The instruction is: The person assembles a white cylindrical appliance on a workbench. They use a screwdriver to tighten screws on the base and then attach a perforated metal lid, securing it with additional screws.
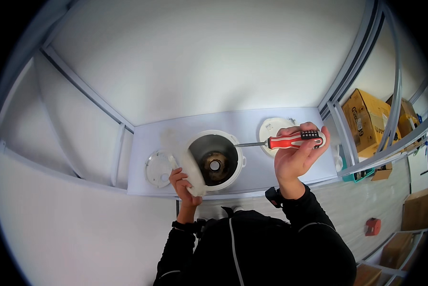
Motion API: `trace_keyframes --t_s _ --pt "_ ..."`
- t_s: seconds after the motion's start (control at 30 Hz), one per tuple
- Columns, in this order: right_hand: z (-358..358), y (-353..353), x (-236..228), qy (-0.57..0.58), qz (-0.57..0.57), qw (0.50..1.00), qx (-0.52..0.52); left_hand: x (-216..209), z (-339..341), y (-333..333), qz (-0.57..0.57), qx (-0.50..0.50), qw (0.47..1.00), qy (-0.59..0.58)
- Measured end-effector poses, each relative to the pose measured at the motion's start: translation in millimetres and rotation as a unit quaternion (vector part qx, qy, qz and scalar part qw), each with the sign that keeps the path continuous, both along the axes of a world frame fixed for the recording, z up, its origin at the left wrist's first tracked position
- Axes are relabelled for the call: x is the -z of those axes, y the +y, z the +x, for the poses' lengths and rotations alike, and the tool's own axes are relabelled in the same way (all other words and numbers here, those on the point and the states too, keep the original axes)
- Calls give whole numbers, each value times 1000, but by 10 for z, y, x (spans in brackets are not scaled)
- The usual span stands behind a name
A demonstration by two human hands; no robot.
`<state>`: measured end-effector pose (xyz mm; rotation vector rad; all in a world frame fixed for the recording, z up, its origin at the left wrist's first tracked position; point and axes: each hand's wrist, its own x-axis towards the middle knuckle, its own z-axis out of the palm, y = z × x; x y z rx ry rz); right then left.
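A white round appliance body, like a rice cooker shell [240, 168], stands on the table with its top uncovered. Its dark inside shows a brownish bottom and a pale ring in the middle. My left hand [182, 185] grips a curved white plastic piece [192, 171] at the shell's left rim; whether the piece is joined to the shell, I cannot tell. Raised to the right of the shell, my right hand [296, 159] is closed round a screwdriver [286, 141] with a red, white and black handle. Its metal shaft points left, the tip appearing over the shell's right rim.
A pale round disc [152, 169] lies at the table's left, and a white round cover [269, 127] lies behind my right hand. Metal frame posts [342, 138] flank the table [247, 117]. Cardboard boxes [366, 117] and a teal basket [359, 175] are at the right.
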<state>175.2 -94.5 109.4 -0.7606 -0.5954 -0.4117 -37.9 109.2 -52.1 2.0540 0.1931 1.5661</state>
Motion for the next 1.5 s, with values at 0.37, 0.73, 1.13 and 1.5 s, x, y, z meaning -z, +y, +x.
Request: trace_keyframes --t_s 0.37,0.73,1.13,1.5 --pt "-46 -65 14 -8 11 999 -30 -219 -31 -4 96 -10 988 117" --pt "-102 110 107 -110 -128 984 -62 -562 -65 -19 104 32 975 193" --pt "-479 483 409 -31 -264 919 -290 -589 -149 -27 -97 56 979 170" --pt "-356 947 809 169 -326 876 -313 -227 -191 141 -176 133 957 190"
